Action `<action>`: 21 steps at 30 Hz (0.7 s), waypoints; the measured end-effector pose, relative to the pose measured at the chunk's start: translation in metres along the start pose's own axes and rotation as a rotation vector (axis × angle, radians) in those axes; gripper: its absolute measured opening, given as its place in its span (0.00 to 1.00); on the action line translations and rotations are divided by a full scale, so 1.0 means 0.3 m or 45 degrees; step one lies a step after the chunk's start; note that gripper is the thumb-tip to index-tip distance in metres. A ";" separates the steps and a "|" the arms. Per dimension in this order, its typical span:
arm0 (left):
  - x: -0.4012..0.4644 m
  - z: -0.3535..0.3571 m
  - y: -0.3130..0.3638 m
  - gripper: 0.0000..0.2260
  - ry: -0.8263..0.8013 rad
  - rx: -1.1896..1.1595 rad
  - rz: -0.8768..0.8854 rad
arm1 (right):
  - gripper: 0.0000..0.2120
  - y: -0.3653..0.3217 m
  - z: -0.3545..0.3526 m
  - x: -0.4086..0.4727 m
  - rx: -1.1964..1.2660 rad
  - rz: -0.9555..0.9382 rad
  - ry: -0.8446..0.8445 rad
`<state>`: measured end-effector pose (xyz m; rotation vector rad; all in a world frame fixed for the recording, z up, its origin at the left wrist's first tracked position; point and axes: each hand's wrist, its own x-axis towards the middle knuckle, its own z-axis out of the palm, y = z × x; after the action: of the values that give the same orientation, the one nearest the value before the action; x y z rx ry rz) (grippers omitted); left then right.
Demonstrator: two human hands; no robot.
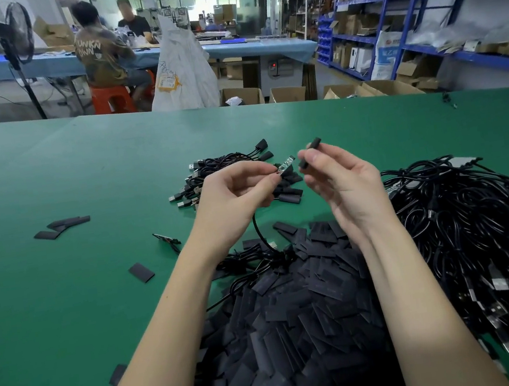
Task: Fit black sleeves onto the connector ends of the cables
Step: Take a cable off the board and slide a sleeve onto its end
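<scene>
Green table (82, 184), sleeve (310, 153) beside connector (285, 165)

A single wide-angle view comes from the person's head, facing forward and tilted down across the green table (80, 171). The camera sits close above the table's near edge, so both forearms rise from the bottom of the frame and the left hand (234, 195) and right hand (344, 186) meet near its centre. Beyond the table's far edge it takes in a blue workbench (258, 46) and blue shelving (416, 6), bowed by the lens.
</scene>
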<state>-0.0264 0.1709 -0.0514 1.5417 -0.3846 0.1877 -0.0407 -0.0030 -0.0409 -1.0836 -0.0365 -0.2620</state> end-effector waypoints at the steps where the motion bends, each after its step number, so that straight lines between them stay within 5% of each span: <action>1: -0.002 0.002 0.001 0.04 -0.022 0.007 -0.014 | 0.08 -0.004 -0.003 0.002 0.083 0.006 0.020; 21: -0.017 0.042 -0.001 0.05 -0.009 -0.159 -0.086 | 0.05 0.029 0.034 -0.003 0.148 -0.081 0.108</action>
<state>-0.0325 0.1589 -0.0535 1.4308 -0.3430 0.1031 -0.0386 0.0099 -0.0437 -0.9557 -0.0103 -0.3586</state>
